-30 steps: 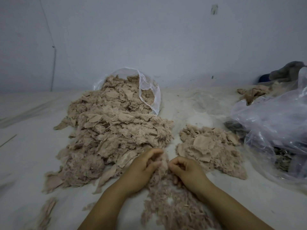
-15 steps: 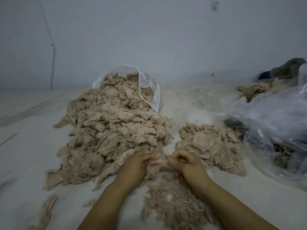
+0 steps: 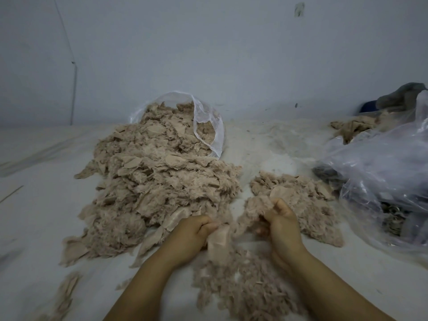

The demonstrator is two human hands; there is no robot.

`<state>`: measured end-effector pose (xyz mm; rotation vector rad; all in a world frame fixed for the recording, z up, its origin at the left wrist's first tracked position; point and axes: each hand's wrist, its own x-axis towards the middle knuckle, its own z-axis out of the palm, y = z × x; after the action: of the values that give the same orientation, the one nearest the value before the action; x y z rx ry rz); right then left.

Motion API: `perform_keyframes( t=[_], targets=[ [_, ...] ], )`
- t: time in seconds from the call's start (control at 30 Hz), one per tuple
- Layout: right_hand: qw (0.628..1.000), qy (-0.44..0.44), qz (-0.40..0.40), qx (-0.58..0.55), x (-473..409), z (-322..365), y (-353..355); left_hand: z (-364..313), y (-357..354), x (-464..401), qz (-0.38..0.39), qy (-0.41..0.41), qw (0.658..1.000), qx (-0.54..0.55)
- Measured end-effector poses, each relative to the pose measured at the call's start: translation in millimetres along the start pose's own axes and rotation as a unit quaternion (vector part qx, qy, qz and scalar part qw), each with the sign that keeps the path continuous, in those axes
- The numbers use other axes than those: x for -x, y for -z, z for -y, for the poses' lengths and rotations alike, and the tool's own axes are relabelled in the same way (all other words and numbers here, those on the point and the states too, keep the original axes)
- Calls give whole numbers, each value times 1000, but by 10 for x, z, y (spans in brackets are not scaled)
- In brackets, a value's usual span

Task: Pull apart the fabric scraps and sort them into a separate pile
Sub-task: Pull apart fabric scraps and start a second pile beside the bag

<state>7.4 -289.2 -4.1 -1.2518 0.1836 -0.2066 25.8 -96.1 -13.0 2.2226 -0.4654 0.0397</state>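
Note:
A big heap of beige fluffy fabric scraps [image 3: 157, 188] spills from a clear plastic bag [image 3: 206, 121] at the centre left. A smaller pile of scraps [image 3: 308, 205] lies to its right. A third loose pile [image 3: 245, 290] lies between my forearms. My left hand [image 3: 192, 237] grips a smooth beige scrap [image 3: 218, 242] that hangs down from it. My right hand [image 3: 281, 223] grips a fluffy clump [image 3: 254, 208] raised beside the smaller pile. The two pieces are apart, with thin fibres between them.
A large crumpled clear plastic bag [image 3: 382, 181] with dark contents fills the right side. Behind it lie brown cloth [image 3: 352, 129] and grey and blue fabric [image 3: 403, 96]. Stray scraps [image 3: 67, 288] lie at the lower left. A pale wall [image 3: 208, 54] stands behind.
My hands were close together on one clump; they have drawn apart, the right hand moving up and right with the fluffy part, the left keeping the smooth scrap.

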Motion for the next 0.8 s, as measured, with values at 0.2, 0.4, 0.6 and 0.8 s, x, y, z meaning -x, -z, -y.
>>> perform_keyframes(
  t=[0.2, 0.4, 0.6, 0.8],
  targets=[
    [991, -11, 112, 66, 85, -32, -29, -172, -117, 54, -4, 10, 986, 168],
    [988, 33, 104, 109, 113, -53, -66, -263, -225, 19, -98, 7, 972, 212],
    [980, 53, 133, 136, 168, -106, -108, -307, -243, 54, -75, -5, 971, 228],
    [981, -6, 180, 68, 185, -93, -117, -349, -269, 35, -124, 12, 957, 263]
  ],
)
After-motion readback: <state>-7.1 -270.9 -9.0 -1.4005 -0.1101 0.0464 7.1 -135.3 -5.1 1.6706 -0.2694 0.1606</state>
